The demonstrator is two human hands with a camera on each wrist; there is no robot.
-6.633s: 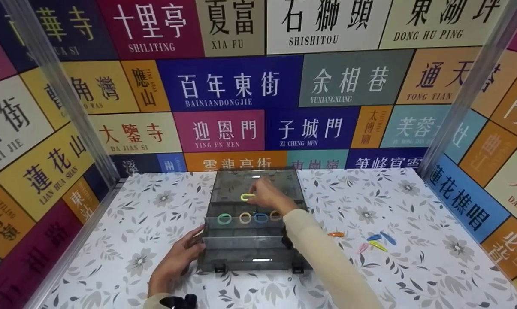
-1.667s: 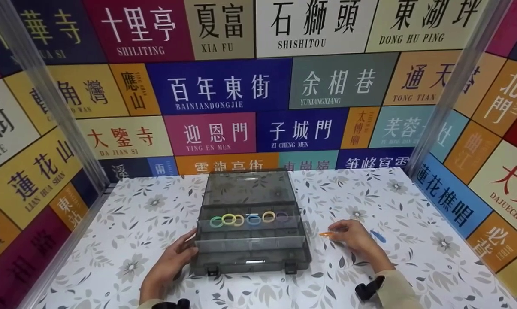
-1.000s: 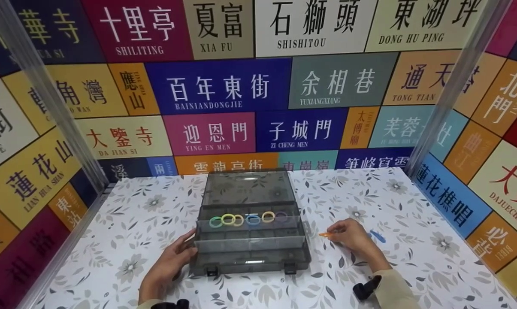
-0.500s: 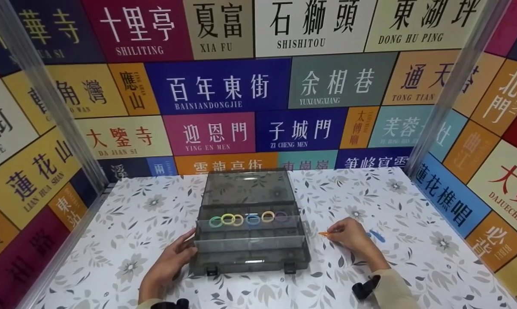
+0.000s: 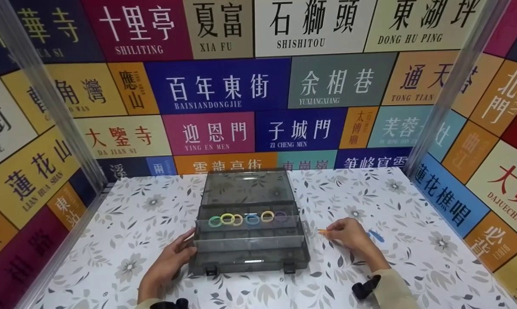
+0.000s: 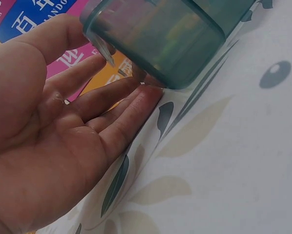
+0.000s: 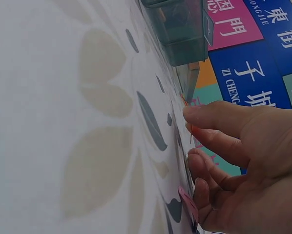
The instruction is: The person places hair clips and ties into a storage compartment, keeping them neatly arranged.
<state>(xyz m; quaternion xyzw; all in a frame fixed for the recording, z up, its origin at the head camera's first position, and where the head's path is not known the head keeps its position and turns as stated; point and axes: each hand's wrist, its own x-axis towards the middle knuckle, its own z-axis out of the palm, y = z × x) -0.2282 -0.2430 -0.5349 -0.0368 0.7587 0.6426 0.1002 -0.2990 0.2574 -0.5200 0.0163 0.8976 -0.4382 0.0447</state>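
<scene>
Right hand (image 5: 348, 236) has its fingers pinching an orange clip (image 5: 322, 231), mostly covered, right of the grey box (image 5: 252, 261) on the counter (image 5: 112, 231). Left hand (image 5: 170, 259): fingers loosely extended, touching the box's left side. Blue clips (image 5: 376, 235) and a pink clip (image 7: 187, 204) are partly blocked, fwiw.

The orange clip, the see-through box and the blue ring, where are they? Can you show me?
orange clip (image 5: 322, 231): head view, on its visible end.
see-through box (image 5: 247, 189): head view, on its opened lid.
blue ring (image 5: 247, 219): head view, on its band's left side.
</scene>
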